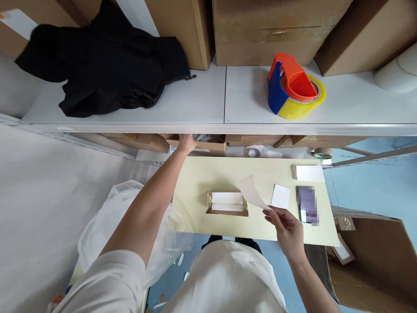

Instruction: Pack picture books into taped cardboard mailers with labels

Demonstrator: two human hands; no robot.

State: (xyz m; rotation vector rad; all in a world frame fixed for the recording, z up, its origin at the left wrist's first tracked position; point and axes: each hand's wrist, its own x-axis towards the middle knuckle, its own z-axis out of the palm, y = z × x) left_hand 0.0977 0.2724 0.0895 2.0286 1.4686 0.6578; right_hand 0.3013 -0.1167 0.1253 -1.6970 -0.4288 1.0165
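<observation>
Near the bench's (234, 227) front edge, the right hand (289, 228) pinched one end of a paper (252, 191) in its grip. A box (228, 213) holding white slips (227, 198) sat between the paper and the left edge. A phone (306, 205) lay near the right edge, a card (280, 196) just beside it, a stack (310, 173) at the back right corner. Past the back edge, the left hand (187, 143) was at a carton (217, 148); whether its grip was closed I could not tell.

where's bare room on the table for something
Bare tabletop lies left of the small cardboard box and between it and the back edge. Crowded: right side, with the right hand, held paper, white card and smartphone.
</observation>
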